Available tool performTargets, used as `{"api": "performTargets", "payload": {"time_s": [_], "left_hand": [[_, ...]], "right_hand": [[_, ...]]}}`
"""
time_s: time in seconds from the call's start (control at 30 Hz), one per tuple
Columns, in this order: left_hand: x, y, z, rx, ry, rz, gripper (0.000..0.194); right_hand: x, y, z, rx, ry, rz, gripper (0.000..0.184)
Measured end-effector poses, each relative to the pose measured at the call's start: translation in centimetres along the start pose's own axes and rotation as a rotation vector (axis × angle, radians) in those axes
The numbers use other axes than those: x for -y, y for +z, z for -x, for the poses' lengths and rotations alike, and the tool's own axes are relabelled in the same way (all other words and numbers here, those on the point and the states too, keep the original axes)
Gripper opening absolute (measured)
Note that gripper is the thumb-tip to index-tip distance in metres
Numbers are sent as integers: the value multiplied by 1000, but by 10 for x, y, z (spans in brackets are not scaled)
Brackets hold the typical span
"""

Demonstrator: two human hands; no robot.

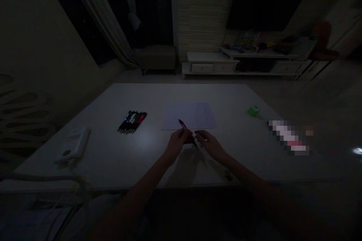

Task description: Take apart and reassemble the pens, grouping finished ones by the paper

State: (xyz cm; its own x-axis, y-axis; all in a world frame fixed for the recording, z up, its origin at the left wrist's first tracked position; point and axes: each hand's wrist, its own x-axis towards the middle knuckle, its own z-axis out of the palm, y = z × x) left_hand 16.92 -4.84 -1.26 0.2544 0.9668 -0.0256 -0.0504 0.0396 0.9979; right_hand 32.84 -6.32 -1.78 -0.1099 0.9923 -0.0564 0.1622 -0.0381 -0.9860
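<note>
The room is dim. Both my hands meet over the middle of a pale table [113, 158]. My left hand [177, 144] is closed around a red pen [184, 126] whose far end points up and away to the left. My right hand [207, 143] has its fingers pinched at the pen's near end. Just beyond the hands lies a sheet of white paper [189, 116] with writing on its right half. A row of several pens [132, 121] lies on the table to the left.
A white device [74, 145] sits near the table's left edge, with a cable running off the front. A small green object [253, 111] is at the right. Beyond the table stand a low white cabinet [215, 67], a stool [157, 58] and curtains.
</note>
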Motion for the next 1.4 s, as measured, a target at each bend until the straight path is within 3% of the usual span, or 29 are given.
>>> {"api": "performTargets", "payload": {"time_s": [0.13,0.23,0.33,0.47,0.6,1.2,1.4], "left_hand": [[-1,7,5,214,49,-279,40],[0,11,6,266,82,-400,40],[4,4,2,177,183,-593,35],[18,-18,-8,18,424,-1075,33],[36,-30,-14,-10,406,-1338,40],[40,-19,3,36,444,-1394,34],[41,-14,4,-15,463,-1406,34]], "right_hand": [[6,-2,-1,104,-47,-69,38],[8,-5,-4,47,22,-243,37],[13,-20,-12,-68,50,-543,31],[22,-58,-20,27,95,-731,36],[21,-88,-24,45,42,-756,47],[22,-95,-22,-26,-64,-767,42],[21,-87,-32,-34,40,-654,37]]}}
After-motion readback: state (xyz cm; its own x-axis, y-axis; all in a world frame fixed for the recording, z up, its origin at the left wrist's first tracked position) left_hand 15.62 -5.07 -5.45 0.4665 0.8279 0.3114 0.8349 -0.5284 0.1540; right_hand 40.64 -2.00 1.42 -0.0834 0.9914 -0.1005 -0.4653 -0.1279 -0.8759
